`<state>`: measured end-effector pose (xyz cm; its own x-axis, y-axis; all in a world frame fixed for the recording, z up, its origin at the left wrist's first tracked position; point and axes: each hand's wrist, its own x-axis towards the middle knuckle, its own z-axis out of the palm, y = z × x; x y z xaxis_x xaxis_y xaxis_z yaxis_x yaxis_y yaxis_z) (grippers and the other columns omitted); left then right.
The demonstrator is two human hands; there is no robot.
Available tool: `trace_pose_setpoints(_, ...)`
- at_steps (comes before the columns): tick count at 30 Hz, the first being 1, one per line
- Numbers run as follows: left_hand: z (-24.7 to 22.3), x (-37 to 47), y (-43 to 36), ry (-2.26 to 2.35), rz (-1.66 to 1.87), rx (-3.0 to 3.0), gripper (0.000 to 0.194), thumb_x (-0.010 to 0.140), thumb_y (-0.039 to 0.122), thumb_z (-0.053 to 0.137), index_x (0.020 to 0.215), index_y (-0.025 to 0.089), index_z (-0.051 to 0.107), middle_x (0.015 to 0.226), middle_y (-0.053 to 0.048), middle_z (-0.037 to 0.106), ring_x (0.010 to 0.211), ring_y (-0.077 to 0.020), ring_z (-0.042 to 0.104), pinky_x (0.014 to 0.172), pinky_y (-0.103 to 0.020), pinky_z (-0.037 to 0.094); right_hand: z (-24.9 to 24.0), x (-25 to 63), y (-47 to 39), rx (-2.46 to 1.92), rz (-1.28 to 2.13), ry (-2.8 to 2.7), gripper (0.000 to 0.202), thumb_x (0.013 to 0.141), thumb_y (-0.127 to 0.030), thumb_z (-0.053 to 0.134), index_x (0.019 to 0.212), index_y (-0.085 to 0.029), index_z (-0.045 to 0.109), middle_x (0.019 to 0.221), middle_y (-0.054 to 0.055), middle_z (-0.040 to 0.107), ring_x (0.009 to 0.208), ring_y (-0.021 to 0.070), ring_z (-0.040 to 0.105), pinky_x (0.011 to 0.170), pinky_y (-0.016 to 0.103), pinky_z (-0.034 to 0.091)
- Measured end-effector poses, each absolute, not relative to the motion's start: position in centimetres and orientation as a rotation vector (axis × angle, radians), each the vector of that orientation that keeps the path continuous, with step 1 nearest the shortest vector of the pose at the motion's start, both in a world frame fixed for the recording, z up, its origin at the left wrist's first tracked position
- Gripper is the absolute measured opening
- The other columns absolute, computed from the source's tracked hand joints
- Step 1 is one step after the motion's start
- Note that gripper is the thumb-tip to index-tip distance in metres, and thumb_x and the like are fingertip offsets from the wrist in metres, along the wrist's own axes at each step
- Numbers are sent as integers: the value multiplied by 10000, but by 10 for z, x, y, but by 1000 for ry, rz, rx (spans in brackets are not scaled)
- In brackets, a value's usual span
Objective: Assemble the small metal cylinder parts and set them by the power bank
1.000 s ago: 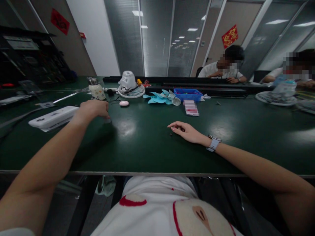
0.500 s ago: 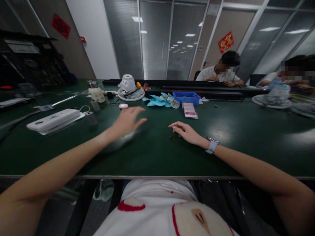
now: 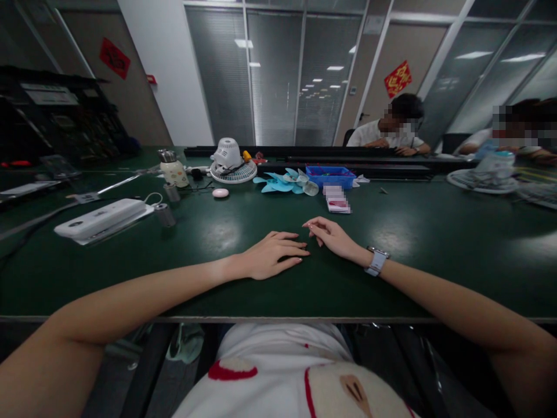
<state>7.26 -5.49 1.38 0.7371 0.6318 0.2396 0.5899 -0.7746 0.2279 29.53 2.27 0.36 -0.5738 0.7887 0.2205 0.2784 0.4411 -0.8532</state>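
Observation:
My left hand (image 3: 277, 254) lies flat on the green table (image 3: 243, 296), fingers spread and pointing right, with nothing in it. Just beyond its fingertips, my right hand (image 3: 333, 237) rests on its side with the fingers curled and the thumb near the index finger. Whether anything small is between those fingers cannot be made out. A watch is on the right wrist. Beyond the hands lie a pink-and-white packet (image 3: 336, 200), a blue tray (image 3: 331, 176), light-blue fan blades (image 3: 285, 182) and a pink oval object (image 3: 220, 193).
A white fan body (image 3: 228, 155) sits on its grille beside a patterned bottle (image 3: 173, 172). At left are a white power strip (image 3: 104, 219) and a metal cylinder (image 3: 165, 215). Two people sit across the table at right, near another fan (image 3: 496, 168).
My left hand has come down and to the right, from near the pink oval object to the tabletop beside my right hand. The right hand is almost unmoved.

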Motion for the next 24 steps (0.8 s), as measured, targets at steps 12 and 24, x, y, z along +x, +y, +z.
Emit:
trace_pose_setpoints(12,1,75,-40,959,678,2791,323,977,223,408,1160,209,674,1178,-47,674,1162,-174,581,999,-314,421,4,295,22,-895,1074,-2062,350,900,-444,502,1076,-158,600,822,25,579,552,83,484,533,233,422)
trace_pose_setpoints(24,110,-91,-43,2756,553,2085,415,884,336,516,1239,155,630,1036,-95,697,952,-270,610,818,-354,456,5,298,22,-899,1085,-2102,340,916,-436,495,1103,-171,597,876,40,592,592,87,498,551,230,446)
